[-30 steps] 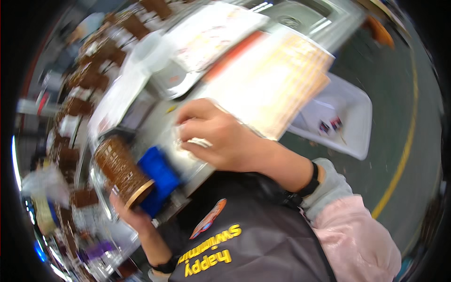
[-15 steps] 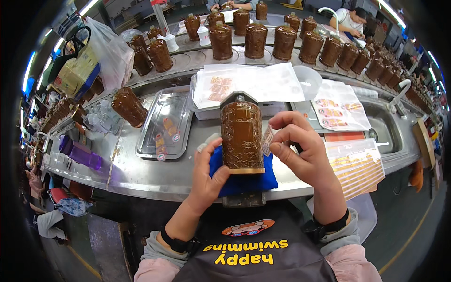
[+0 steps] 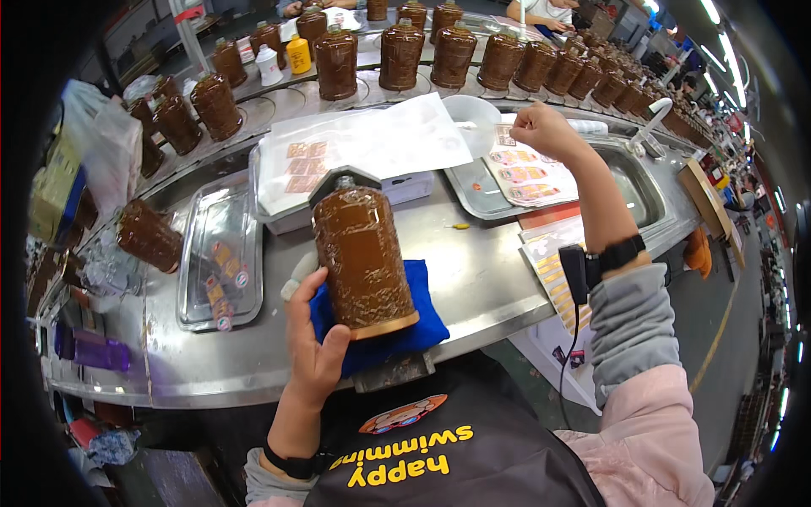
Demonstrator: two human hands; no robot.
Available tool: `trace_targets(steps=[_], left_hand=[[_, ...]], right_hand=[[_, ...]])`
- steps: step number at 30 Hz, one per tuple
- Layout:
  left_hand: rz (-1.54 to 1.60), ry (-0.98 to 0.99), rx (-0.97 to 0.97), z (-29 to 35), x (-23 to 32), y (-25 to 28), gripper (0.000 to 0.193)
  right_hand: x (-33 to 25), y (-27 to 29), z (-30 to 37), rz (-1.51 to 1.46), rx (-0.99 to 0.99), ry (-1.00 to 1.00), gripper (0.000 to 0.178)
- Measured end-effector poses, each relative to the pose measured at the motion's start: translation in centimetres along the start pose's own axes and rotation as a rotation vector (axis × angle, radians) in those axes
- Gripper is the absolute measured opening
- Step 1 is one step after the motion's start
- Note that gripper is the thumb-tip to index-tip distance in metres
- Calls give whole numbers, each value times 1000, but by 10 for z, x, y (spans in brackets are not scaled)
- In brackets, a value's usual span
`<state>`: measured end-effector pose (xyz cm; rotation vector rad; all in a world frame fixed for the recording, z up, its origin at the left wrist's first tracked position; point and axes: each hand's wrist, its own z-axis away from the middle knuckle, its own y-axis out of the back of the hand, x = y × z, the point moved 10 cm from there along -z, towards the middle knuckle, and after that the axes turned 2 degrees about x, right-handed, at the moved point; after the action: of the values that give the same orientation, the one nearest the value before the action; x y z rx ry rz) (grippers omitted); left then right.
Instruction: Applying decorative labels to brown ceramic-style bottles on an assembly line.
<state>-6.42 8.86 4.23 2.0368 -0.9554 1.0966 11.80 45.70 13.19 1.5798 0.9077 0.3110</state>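
A brown embossed glass bottle (image 3: pixel 363 253) lies back, tilted, with its neck against a dark angular rest and its gold-coloured base toward me. Under it is a blue cloth pad (image 3: pixel 427 317). My left hand (image 3: pixel 311 355) is closed around the bottle's lower left side, thumb near the base, a whitish wrap on one finger. Reaching far to the right, my right hand (image 3: pixel 547 133) is closed in a pinch at a small printed label (image 3: pixel 505 135), above a white sheet with orange-pink labels (image 3: pixel 528 177).
White papers (image 3: pixel 380 139) cover a bin behind the bottle. A clear lidded tray (image 3: pixel 221 253) lies left, near another brown bottle (image 3: pixel 150 237) and a purple bottle (image 3: pixel 91 348). A sink (image 3: pixel 629 190) is at right. Several brown bottles (image 3: pixel 401 55) line the far conveyor.
My right hand has moved from beside the bottle out to the label sheet at the far right. The view has turned right. My left hand stays at the bottle.
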Motion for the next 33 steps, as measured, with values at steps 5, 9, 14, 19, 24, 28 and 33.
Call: trace_targets(steps=[5,9,14,19,24,28,33], left_hand=[[-68,-2,28,10,-19,6,74],[38,-8,33,8,-16,3,76],[-27,-69,-3,3,-10,5,73],[-32,-16,-24,7,-23,8,73],[-22,26,0,0,-18,15,65],[10,76,67,-18,-19,18,54],[95,117,182,-38,-21,27,48]], right_hand=[[18,-22,-42,-357,-131,-219,16],[22,-61,-93,-541,-180,-228,14],[18,-121,-119,560,-357,79,26],[4,-117,-100,673,-273,37,25],[-35,-59,-83,284,16,201,19],[-106,-17,-19,-40,63,296,14],[-195,-6,60,-617,-48,419,12]])
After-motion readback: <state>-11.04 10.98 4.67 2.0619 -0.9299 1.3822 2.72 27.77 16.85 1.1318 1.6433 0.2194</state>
